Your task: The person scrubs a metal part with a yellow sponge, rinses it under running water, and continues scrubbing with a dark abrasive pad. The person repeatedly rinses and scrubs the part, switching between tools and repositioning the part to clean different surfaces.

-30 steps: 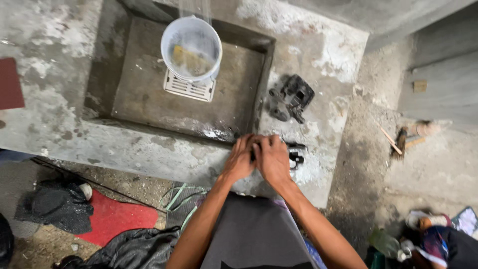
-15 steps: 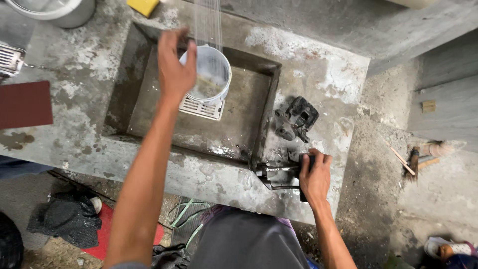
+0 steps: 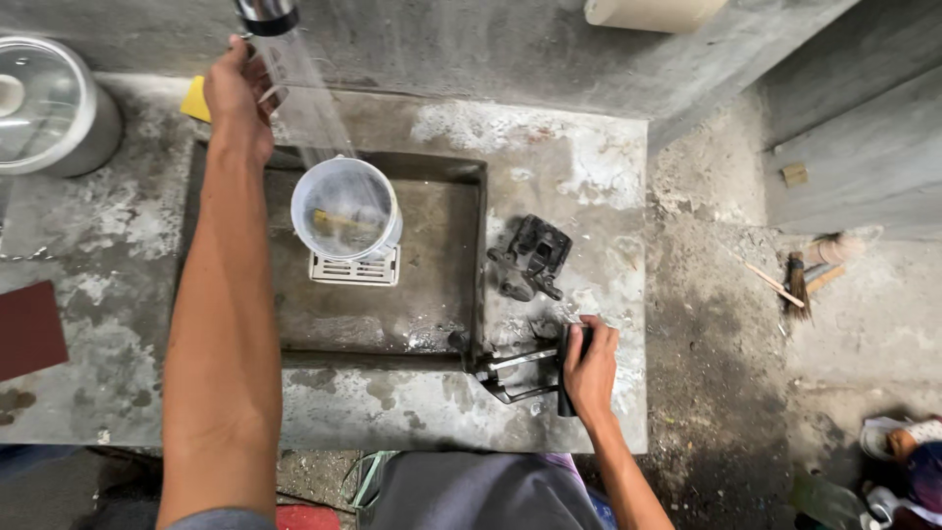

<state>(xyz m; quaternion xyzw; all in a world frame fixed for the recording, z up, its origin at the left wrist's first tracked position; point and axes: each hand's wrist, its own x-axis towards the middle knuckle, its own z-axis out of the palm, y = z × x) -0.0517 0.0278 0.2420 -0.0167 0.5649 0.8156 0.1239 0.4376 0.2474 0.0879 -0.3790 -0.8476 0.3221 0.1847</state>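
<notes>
While the left hand curls around what looks like a tap handle above the water-filled white bucket in the concrete sink, the right hand grips a black-handled metal tool lying on the sink's edge.

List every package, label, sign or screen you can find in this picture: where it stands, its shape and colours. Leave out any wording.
No screens or signs show.
The only likely packaging lies on the floor at bottom right: a crumpled white and red wrapper, too small to tell more.
</notes>
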